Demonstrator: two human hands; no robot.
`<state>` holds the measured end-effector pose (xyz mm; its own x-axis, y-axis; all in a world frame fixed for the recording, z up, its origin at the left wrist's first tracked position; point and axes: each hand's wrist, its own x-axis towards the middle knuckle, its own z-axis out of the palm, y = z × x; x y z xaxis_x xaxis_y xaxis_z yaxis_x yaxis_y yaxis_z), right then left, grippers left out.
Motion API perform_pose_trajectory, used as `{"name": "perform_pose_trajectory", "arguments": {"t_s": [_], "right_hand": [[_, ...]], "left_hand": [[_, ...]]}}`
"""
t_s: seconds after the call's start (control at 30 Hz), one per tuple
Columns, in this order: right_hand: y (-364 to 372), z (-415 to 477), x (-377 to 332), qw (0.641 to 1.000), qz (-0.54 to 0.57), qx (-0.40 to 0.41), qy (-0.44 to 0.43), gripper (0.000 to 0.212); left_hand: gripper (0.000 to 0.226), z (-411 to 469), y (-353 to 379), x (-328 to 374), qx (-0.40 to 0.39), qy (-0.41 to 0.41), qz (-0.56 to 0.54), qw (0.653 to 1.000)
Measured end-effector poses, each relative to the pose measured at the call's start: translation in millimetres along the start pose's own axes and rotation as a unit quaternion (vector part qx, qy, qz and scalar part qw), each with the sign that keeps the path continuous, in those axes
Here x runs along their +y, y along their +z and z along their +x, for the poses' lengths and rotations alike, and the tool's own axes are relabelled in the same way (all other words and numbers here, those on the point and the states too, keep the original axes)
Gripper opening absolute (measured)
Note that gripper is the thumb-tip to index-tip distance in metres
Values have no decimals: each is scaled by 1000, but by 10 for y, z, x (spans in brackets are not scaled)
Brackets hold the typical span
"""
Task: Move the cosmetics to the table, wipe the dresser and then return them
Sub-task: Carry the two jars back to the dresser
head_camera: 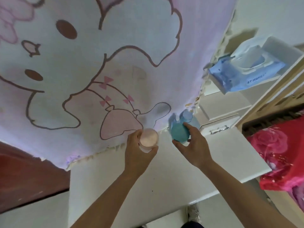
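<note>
My left hand (137, 151) grips a pale pink cosmetics bottle (148, 139), seen from above, over the back of the white dresser top (164, 175). My right hand (191, 144) holds a teal blue bottle (179, 133) with thumb and fingers around its sides, near the dresser's back right corner. Just behind it stands another light blue translucent bottle (186, 116), partly hidden against the cloth. Whether the held bottles rest on the surface or hang above it I cannot tell.
A cartoon-print cloth (98, 71) hangs behind the dresser. A blue wet-wipes pack (246, 74) sits on white stepped drawer units (220, 111) at the right. A red floral bedspread (279, 155) lies at far right, dark red floor (24, 175) at the left.
</note>
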<state>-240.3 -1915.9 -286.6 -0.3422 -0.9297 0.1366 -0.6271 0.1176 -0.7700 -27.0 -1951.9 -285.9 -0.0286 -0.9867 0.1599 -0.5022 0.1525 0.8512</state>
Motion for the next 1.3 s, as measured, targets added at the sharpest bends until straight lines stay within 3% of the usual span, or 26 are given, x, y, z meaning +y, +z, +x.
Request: {"name": "perform_pose_trajectory", "arguments": {"t_s": [0.2, 0.4, 0.6, 0.9, 1.13, 1.3], "right_hand": [[323, 314, 730, 985, -44, -167, 24, 75], [664, 243, 1192, 965, -56, -244, 78, 73], [989, 265, 1276, 968, -43, -227, 95, 83], [1430, 599, 1061, 985, 6, -122, 119, 76], [1551, 571, 1088, 983, -5, -131, 127, 78], [1495, 551, 1076, 975, -25, -166, 146, 84]], "left_hand": [[70, -115, 684, -350, 1, -120, 68, 990], [73, -377, 1102, -742, -42, -225, 106, 968], [70, -232, 1200, -986, -43, -249, 110, 961], [70, 229, 1412, -1123, 19, -247, 95, 964], [60, 292, 1523, -1201, 29, -225, 87, 970], [70, 239, 1456, -1214, -12, -196, 109, 974]]}}
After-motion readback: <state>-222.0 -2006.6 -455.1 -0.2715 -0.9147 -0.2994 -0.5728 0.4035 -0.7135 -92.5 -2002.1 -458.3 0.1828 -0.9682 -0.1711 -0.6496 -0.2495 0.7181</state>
